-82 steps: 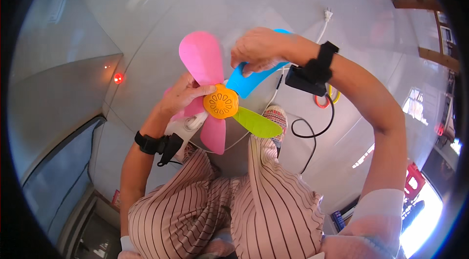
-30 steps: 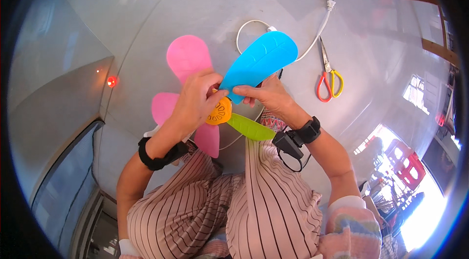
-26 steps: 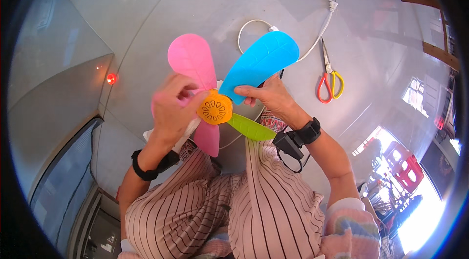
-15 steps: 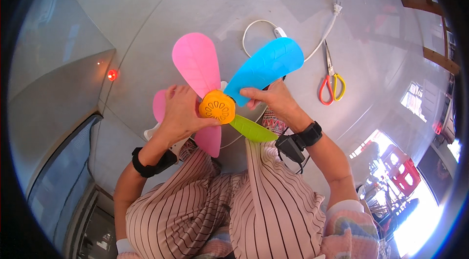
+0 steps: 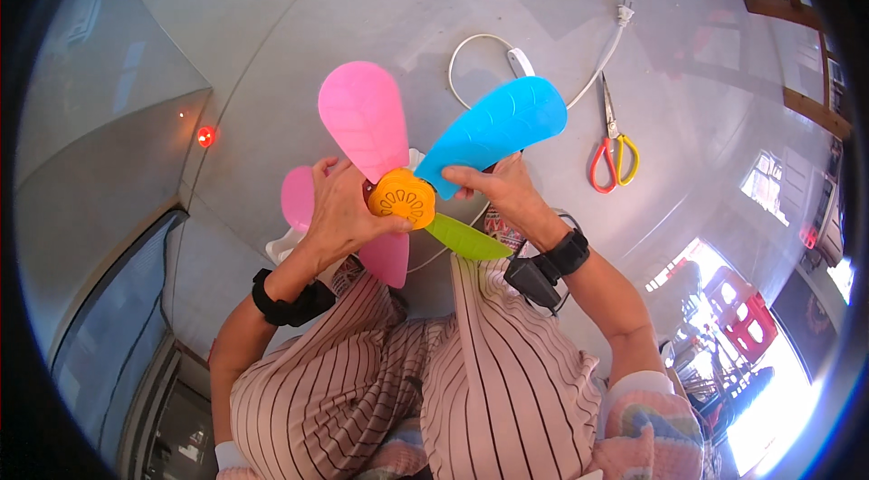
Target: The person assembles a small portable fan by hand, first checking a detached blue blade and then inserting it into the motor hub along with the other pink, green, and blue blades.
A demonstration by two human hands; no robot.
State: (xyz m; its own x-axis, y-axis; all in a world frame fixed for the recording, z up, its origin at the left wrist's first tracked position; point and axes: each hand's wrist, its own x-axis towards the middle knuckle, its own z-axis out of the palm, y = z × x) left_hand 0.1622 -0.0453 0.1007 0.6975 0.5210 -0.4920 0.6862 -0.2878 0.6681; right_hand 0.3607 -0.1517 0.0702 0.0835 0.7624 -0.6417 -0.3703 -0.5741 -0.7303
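A small fan in front of me has an orange flower-shaped hub [image 5: 402,199]. From it a pink blade [image 5: 364,118] points up, another pink blade [image 5: 386,259] points down and a green blade [image 5: 467,238] points lower right. My left hand [image 5: 344,213] is closed on the hub's left side, its thumb on the orange rim and its fingers over the pink part [image 5: 297,197] at the left. My right hand [image 5: 507,190] pinches a blue blade [image 5: 500,122] near its narrow end, thumb on top. That end meets the hub's right edge; I cannot tell whether it is attached.
Red-and-yellow-handled scissors [image 5: 615,154] lie on the grey floor at the right. Beside them runs a white cord ending in a plug [image 5: 625,13], with a white inline switch [image 5: 520,62]. A red light [image 5: 206,137] shows at the left. A red crate-like thing [image 5: 742,312] is far right.
The blue blade has turned slightly clockwise, its broad tip shifting a little right and down. Both hands keep their holds.
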